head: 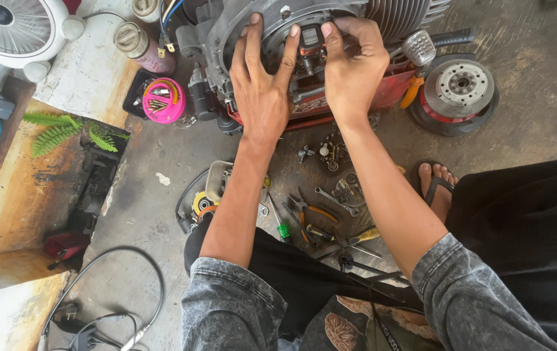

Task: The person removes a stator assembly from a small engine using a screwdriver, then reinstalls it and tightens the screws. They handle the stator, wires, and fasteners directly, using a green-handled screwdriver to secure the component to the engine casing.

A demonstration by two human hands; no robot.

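From the head view I see both hands up on the small engine (304,39), which sits on the concrete floor (525,123) at the top of the frame, its round side opening facing me. My left hand (262,84) lies flat and open, fingers spread across the rim of that opening. My right hand (353,62) is curled, its fingertips pinching a small dark part (309,40) at the middle of the opening (how firmly, I cannot tell). Just right of the engine lies a round flywheel (459,88). Pliers (311,211) and wrenches are scattered on the floor between my forearms. A pink tub (163,101) stands to the left of the engine.
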